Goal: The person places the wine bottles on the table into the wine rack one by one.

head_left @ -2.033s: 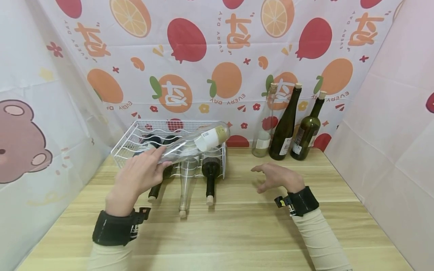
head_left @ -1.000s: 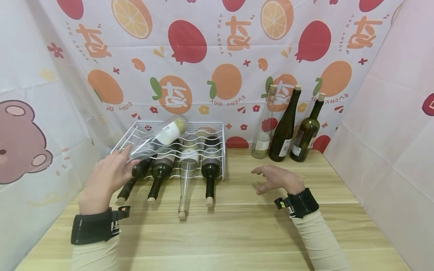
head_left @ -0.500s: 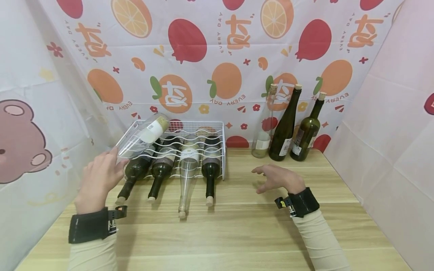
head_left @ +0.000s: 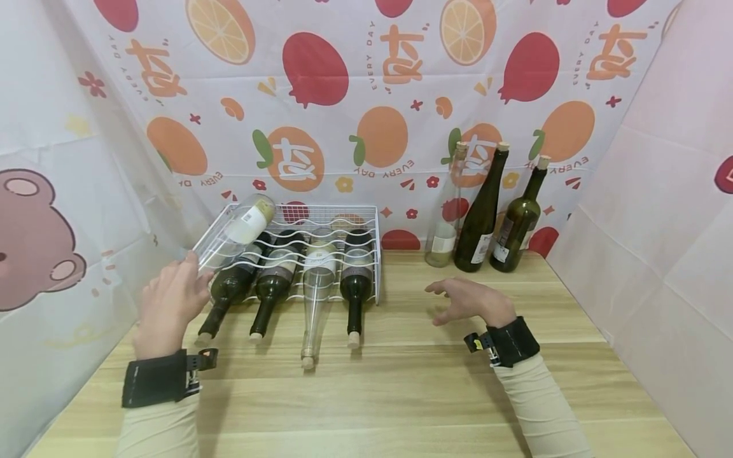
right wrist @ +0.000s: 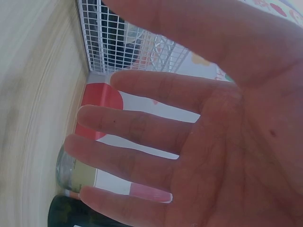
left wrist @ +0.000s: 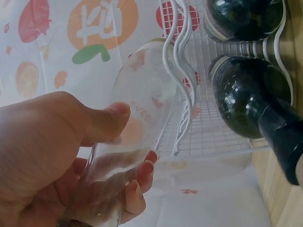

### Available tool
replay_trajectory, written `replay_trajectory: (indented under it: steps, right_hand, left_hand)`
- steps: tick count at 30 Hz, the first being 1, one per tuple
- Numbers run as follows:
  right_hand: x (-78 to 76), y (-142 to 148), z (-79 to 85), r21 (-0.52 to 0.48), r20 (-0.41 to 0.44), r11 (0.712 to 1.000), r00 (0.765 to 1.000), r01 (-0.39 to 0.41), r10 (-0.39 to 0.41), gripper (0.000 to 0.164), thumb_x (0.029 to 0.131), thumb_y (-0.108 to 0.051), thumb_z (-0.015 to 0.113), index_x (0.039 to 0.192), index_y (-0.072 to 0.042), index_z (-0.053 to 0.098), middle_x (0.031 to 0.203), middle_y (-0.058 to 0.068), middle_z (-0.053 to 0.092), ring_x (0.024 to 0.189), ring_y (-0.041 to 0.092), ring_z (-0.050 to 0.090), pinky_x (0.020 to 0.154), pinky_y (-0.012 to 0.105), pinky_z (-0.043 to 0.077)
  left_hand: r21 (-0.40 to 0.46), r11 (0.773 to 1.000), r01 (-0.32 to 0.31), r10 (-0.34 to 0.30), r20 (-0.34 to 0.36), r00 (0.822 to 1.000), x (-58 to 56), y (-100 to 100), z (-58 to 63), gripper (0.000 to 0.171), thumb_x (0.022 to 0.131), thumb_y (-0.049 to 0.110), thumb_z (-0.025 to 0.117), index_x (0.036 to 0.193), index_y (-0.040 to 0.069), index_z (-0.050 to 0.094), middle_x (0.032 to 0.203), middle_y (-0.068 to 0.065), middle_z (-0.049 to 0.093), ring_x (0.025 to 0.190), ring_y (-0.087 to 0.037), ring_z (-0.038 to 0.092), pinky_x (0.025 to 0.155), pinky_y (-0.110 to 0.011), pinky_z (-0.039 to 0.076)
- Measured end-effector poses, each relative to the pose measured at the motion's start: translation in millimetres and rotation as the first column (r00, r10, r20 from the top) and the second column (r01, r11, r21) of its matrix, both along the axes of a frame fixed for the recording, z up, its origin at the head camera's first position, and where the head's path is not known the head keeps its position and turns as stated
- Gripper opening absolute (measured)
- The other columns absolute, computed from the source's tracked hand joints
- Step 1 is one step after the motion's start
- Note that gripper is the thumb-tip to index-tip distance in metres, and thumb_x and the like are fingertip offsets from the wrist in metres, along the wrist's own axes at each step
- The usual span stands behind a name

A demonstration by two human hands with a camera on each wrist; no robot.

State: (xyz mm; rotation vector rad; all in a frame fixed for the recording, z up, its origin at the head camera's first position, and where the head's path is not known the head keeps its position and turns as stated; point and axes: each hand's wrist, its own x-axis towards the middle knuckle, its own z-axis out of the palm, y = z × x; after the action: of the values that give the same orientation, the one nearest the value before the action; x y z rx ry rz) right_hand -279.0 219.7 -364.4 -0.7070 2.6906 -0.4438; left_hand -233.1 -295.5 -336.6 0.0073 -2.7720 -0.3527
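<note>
A person's left hand grasps a tilted clear bottle at the left end of a white wire rack holding four other bottles. The left wrist view shows thumb and fingers on opposite sides of the glass, a grip the head view partly hides. The right hand, released, fingers apart, is right of the rack. Beneath it lies a wood-grain table; behind hangs fruit-printed cloth.
</note>
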Motion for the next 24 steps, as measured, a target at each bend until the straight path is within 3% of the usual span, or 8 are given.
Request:
replay_trajectory:
  steps: [3,10,14,24]
  right_hand:
    - [0.1,0,0.2,-0.001,0.0,1.0,1.0,-0.003,0.003,0.07,0.086,-0.03,0.084,0.146,-0.006,0.056,0.145,0.021,0.06,0.136,0.038,0.057,0.108,0.052,0.05]
    - [0.8,0,1.8,-0.007,0.008,1.0,1.0,-0.002,0.002,0.067,0.088,-0.027,0.082,0.146,-0.005,0.056,0.146,0.02,0.06,0.136,0.038,0.056,0.108,0.052,0.049]
    - [0.5,-1,1.4,-0.003,0.019,1.0,1.0,0.002,-0.002,0.065,0.09,-0.027,0.081,0.146,-0.005,0.056,0.147,0.02,0.059,0.137,0.038,0.056,0.109,0.053,0.049]
    - [0.4,-1,1.8,-0.007,0.016,1.0,1.0,-0.001,0.001,0.064,0.091,-0.026,0.079,0.147,-0.004,0.055,0.147,0.021,0.059,0.138,0.039,0.056,0.111,0.054,0.048]
  left_hand:
    - [0.013,1.0,-0.009,0.009,-0.015,1.0,-1.1,5,-2.0,0.049,0.099,0.017,0.059,0.133,-0.015,0.044,0.102,-0.043,0.057,0.078,-0.059,0.059,0.058,-0.062,0.046]
    - [0.093,0.995,-0.021,0.032,-0.122,0.992,-1.9,18,-8.4,0.027,0.092,0.006,0.064,0.106,-0.013,0.051,0.091,-0.04,0.057,0.074,-0.059,0.058,0.056,-0.062,0.044]
    - [0.128,0.991,-0.038,0.056,-0.143,0.988,-3.0,18,-11.5,0.019,0.09,0.003,0.065,0.096,-0.011,0.052,0.087,-0.038,0.059,0.074,-0.06,0.058,0.056,-0.063,0.043]
    - [0.145,0.987,-0.067,0.094,-0.188,0.978,-5.0,20,-12.6,0.018,0.088,0.002,0.068,0.096,-0.01,0.056,0.086,-0.038,0.062,0.07,-0.056,0.059,0.052,-0.058,0.043]
